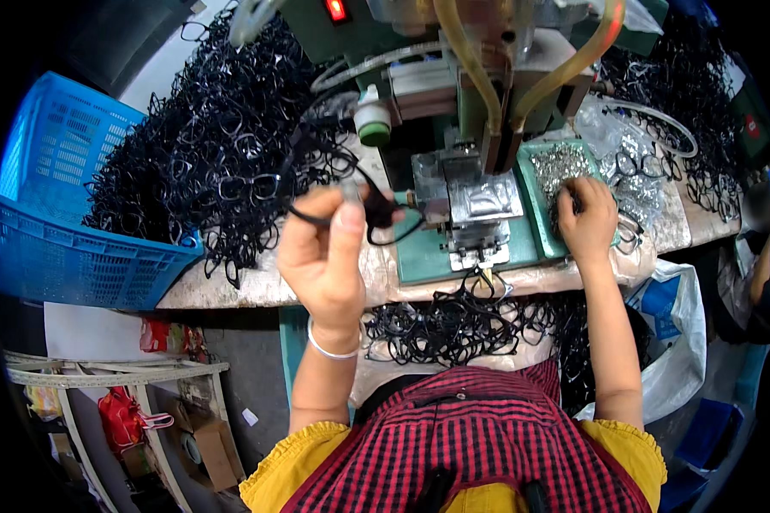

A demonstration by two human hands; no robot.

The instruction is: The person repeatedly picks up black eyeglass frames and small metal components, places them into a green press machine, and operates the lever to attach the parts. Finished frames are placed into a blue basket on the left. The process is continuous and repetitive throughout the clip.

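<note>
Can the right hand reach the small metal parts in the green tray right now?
Likely yes: the right hand is down at the green tray, touching or nearly touching the metal parts, which lie uncovered.

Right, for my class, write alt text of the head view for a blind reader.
A person's left hand holds dark glasses, blurred, while the right hand is at a green tray of small metal parts beside a bench machine. A heap of glasses and a blue basket stand at left.

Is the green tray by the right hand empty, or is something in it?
Not empty: small silvery pieces lie heaped at the far end of the green tray. The right hand hides part of it.
</note>
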